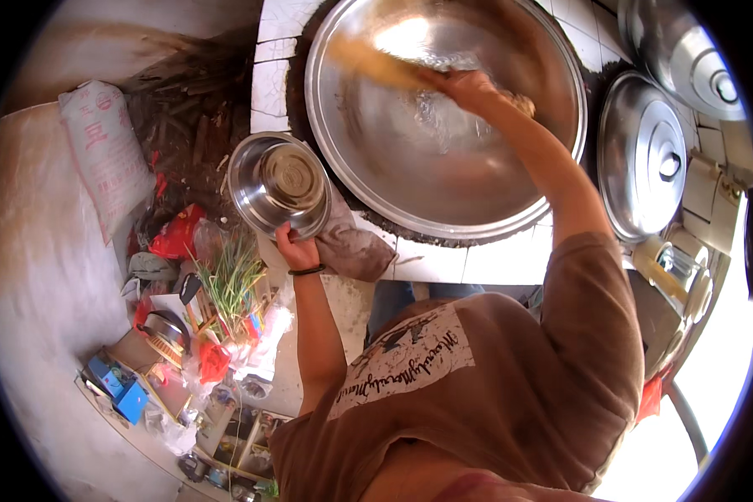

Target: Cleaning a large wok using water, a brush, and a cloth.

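My right hand (470, 89) grips a tan brush (376, 63), blurred and possibly of straw, inside a very large metal wok (439, 182) set in a white-tiled stove. A little water (436, 122) lies in the wok beneath that hand. At the wok's left side, my left hand (298, 246) holds the rim of a stainless steel basin (248, 182), with the fingers partly hidden by it. A greyish-brown cloth (354, 248) lies on the stove edge beside the basin.
Metal lids (643, 157) stand right of the wok. A glass jar (678, 270) is at the lower right. Left are a printed sack (106, 150), green onions (232, 282), a red plastic bag (179, 232), a kettle (163, 329) and a blue box (122, 389).
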The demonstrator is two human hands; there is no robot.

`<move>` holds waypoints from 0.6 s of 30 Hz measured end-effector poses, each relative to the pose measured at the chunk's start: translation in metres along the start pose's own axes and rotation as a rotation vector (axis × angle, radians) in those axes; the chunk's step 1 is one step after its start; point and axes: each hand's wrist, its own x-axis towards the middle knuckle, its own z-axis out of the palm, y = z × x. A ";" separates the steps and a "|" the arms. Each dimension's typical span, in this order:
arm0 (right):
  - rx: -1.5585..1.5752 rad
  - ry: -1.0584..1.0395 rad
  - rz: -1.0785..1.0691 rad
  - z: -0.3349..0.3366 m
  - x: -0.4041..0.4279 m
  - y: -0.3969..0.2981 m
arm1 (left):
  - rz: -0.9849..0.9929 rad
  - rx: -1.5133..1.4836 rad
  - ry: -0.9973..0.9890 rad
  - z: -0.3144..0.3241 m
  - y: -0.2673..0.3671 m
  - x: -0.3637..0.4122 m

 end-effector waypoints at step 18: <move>0.074 -1.052 0.015 -0.064 -0.238 0.076 | 0.031 0.057 -0.054 -0.010 -0.006 0.011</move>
